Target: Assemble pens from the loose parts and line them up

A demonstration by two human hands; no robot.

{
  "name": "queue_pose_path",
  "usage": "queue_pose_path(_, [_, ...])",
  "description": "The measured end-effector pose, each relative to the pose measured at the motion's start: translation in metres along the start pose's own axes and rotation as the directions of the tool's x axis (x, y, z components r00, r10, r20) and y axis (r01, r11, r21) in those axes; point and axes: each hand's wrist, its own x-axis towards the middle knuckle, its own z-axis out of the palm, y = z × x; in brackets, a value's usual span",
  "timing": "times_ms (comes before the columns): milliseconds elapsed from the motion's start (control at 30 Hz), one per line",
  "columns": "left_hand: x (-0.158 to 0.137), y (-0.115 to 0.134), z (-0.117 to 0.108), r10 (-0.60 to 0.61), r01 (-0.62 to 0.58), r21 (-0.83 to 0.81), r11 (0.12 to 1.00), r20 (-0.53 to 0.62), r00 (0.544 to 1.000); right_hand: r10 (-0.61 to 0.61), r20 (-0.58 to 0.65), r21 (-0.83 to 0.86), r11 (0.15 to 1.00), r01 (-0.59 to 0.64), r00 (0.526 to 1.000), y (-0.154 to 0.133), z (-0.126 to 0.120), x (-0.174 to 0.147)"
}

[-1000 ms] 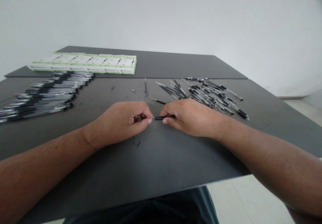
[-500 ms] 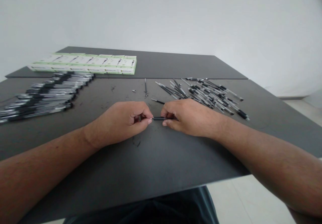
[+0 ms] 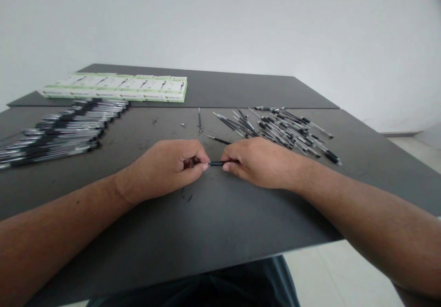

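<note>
A pen (image 3: 216,163) with a black grip lies level between my two hands, just above the dark table. My left hand (image 3: 174,162) pinches its tip end between thumb and forefinger. The barrel is held in my right hand (image 3: 260,162), whose fingers hide most of the pen's rear part. Just beyond my right hand lies a black refill (image 3: 219,139), partly covered by it. Farther off are a small metallic pen tip (image 3: 183,124) and a thin upright-lying refill (image 3: 199,118).
Many finished-looking pens (image 3: 69,125) lie in a row at the left. Green-and-white boxes (image 3: 117,87) stand behind them. Loose refills (image 3: 234,123) and pen barrels (image 3: 292,132) are heaped at the right. The table's front edge (image 3: 193,270) runs close to my lap.
My right hand's fingers have closed further around the pen and shifted very slightly. My left hand keeps its pinch in nearly the same place.
</note>
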Motion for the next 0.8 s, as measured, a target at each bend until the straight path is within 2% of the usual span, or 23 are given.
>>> queue_pose_path(100, [-0.0003,-0.0003,-0.0002,0.003,-0.003,0.009,1.000,-0.002,1.000,-0.028,-0.005,0.007,1.000,0.028,1.000,0.0001,-0.0001,-0.0004])
queue_pose_path(233, [-0.0004,-0.0002,0.0001,0.009,-0.009,0.014,1.000,0.001,1.000,0.034,-0.007,0.042,0.999,-0.034,0.999,-0.0005,-0.0006,-0.0003])
queue_pose_path(433, [-0.0002,-0.0005,0.0005,0.008,-0.008,0.006,1.000,-0.007,1.000,-0.003,0.006,0.001,1.000,0.003,1.000,-0.0013,-0.0012,-0.0001])
queue_pose_path(600, [0.0004,0.0007,-0.0005,-0.001,0.001,0.015,1.000,0.011,1.000,0.028,-0.012,0.037,0.999,-0.027,1.000,-0.0009,-0.0013,-0.0006])
queue_pose_path(800, [0.0001,0.0000,0.0000,0.009,-0.009,0.007,1.000,0.003,1.000,-0.023,-0.001,0.007,1.000,0.023,1.000,-0.0003,-0.0002,-0.0009])
